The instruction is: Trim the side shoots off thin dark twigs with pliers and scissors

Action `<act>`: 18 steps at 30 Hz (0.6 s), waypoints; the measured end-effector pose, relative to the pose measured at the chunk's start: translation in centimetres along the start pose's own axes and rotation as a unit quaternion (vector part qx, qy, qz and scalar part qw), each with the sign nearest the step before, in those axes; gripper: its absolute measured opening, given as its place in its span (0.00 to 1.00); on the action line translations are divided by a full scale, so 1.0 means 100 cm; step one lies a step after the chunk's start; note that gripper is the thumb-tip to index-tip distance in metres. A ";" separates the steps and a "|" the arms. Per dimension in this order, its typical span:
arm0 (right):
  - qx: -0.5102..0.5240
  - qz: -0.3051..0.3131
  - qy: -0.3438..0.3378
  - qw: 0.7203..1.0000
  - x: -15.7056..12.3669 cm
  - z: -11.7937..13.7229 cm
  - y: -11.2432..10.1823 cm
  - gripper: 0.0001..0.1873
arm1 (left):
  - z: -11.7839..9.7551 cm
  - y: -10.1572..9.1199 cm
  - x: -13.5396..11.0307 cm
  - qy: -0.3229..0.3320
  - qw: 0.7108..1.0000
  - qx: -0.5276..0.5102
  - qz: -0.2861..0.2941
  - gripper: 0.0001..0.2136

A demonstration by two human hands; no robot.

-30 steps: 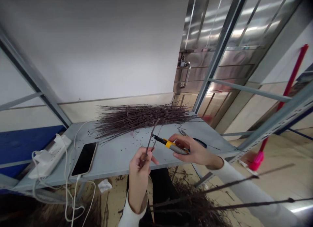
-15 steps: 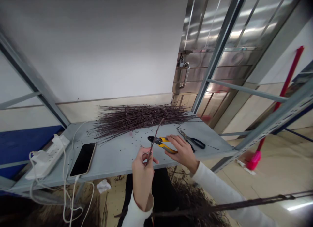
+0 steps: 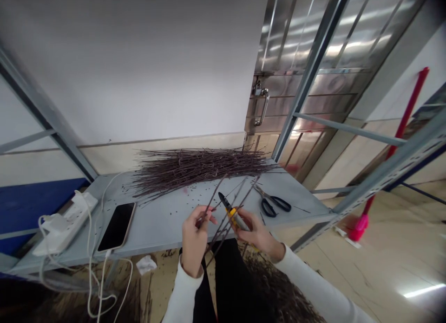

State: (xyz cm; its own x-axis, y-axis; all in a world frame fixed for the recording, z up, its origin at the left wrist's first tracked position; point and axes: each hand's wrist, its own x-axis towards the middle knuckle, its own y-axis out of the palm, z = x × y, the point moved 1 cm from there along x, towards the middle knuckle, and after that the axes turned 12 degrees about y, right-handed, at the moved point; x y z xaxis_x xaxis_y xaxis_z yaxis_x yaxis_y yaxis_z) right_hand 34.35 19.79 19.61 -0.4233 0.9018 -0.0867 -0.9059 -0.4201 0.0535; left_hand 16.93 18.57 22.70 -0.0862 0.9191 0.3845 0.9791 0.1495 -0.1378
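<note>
My left hand (image 3: 195,232) pinches a thin dark twig (image 3: 213,194) that slants up over the shelf's front edge. In my right hand (image 3: 257,235) are diagonal cutters (image 3: 232,215) with black jaws and yellow-and-grey handles. Their jaws look closed and point up and left, close beside the twig. More twig branches (image 3: 223,228) cross between the two hands, passing near the cutters; what holds them I cannot tell. Behind the hands, a wide heap of dark twigs (image 3: 202,167) lies along the back of the grey shelf (image 3: 156,225).
Black-handled scissors (image 3: 273,201) lie right of my right hand. At the left are a phone (image 3: 116,226), a white power strip (image 3: 68,225) and loose cables. Small clippings dot the shelf. A twig pile (image 3: 282,290) sits below on the floor; a metal post (image 3: 306,81) rises at the right.
My left hand has moved slightly left. The cutters have turned to point more upward, and their handles have closed together. A long branch from the lower right now stands between my hands.
</note>
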 end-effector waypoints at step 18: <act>-0.002 -0.022 0.031 0.999 0.002 -0.018 -0.019 0.21 | 0.009 -0.002 0.006 0.015 0.996 0.030 0.084 0.11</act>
State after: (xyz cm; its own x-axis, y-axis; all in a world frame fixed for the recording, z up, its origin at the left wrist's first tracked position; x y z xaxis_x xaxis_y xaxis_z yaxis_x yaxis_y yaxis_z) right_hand 35.92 20.61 17.73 -0.3838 0.9111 -0.1504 -0.9233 -0.3816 0.0444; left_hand 16.54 19.47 22.14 0.0846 0.9215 0.3791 0.9666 0.0165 -0.2558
